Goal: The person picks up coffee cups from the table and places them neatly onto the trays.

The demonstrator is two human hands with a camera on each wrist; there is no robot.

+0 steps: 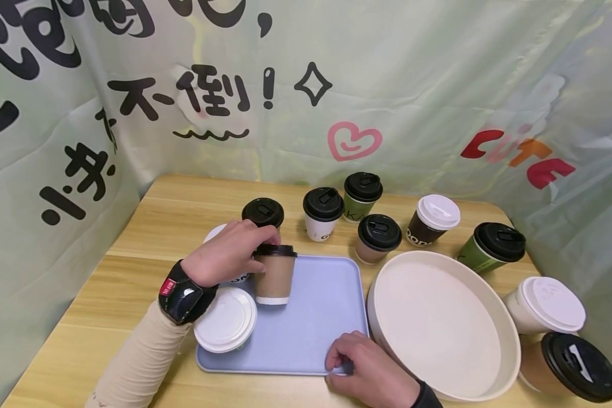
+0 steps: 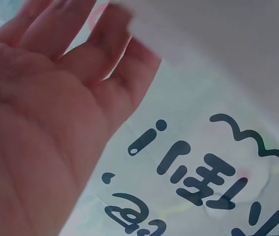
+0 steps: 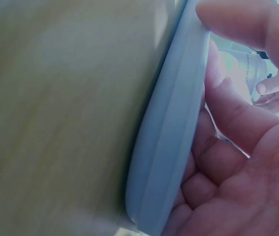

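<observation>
My left hand grips a brown paper cup near its black lid, thumb at the side and fingers over the back. The cup is over the left part of a blue tray; whether its base touches is unclear. A white-lidded cup stands on the tray's near left corner, and another is partly hidden behind my left hand. In the left wrist view, that hand shows its palm beside a blurred pale surface. My right hand pinches the tray's near right edge; the right wrist view shows fingers round the tray rim.
Behind the tray stand black-lidded cups, one brown, one white, one green. A round cream tray lies at the right, with more lidded cups behind and beside it, including a white one. A printed cloth hangs behind the table.
</observation>
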